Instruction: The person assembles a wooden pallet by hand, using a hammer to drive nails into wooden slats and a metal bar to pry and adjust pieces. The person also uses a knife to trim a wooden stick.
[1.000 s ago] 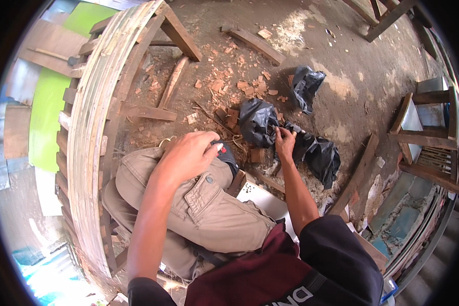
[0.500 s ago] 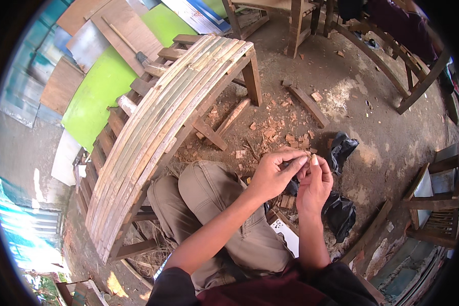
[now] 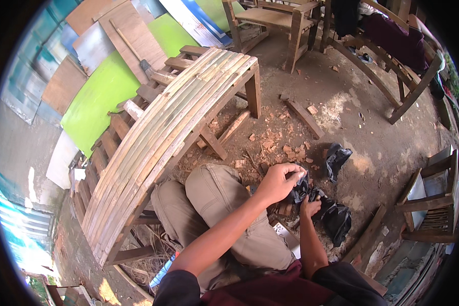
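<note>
Two hands, close together half a second ago, have parted: the left hand [image 3: 279, 184] has its fingers pinched, contents too small to tell; the right hand [image 3: 310, 206] has dropped to crinkled black bags [image 3: 336, 223], one o'clock, grip unclear. A slatted bench [image 3: 163, 137] bounds eleven; jagged chips [image 3: 268, 145] litter twelve; rough floor [image 3: 375, 168] opens toward one.

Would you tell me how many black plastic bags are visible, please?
3: one black plastic bag beside the left hand, another farther ahead, a third beside the right hand; more may be hidden.
</note>
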`<state>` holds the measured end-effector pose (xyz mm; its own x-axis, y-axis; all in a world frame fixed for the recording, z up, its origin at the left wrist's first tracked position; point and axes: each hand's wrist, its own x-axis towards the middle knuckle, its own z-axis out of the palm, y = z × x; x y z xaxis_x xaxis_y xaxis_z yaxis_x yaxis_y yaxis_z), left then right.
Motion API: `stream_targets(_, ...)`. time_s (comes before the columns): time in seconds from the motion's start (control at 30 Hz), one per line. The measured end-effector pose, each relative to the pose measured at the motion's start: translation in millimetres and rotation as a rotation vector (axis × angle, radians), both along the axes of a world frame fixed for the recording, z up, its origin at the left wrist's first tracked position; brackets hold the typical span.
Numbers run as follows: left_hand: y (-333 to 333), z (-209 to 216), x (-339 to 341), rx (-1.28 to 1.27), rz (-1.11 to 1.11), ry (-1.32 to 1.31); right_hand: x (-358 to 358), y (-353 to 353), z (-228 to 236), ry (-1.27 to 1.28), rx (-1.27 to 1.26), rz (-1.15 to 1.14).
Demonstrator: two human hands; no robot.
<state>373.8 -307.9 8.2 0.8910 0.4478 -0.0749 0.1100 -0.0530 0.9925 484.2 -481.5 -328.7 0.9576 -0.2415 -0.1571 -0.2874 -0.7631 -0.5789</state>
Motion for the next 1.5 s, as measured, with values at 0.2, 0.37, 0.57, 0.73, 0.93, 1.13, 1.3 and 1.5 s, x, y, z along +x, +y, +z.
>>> stream_targets(0.2,-1,1,-14,0.038,0.016,0.008,-12,-45,-33,0.495,-0.061,0.149)
stream_targets(0.37,-2,9,-14,-0.016,0.112,-0.124,-3,-53,-51,0.380,-0.039,0.365)
stream_targets(0.57,17,26,40,0.112,0.377,-0.398,55,-67,-59,0.317,0.467,-0.012)
stream_targets(0.73,40,27,4,0.037,0.470,-0.402,34,1,118,0.324,1.175,-0.014)
stream_targets(0.93,101,57,0,-0.267,0.488,-0.389,37,38,296,0.612,2.044,0.149)
stream_targets(1.13,212,93,-6,-0.293,0.534,-0.298,21,113,303,0.621,1.701,0.396)
stream_targets(1.3,359,95,-42,0.365,0.742,-0.128,7,151,281,0.596,1.405,0.345)
stream_targets(1.5,499,27,-80,0.487,1.021,0.014,6,169,264,0.577,1.378,0.488)
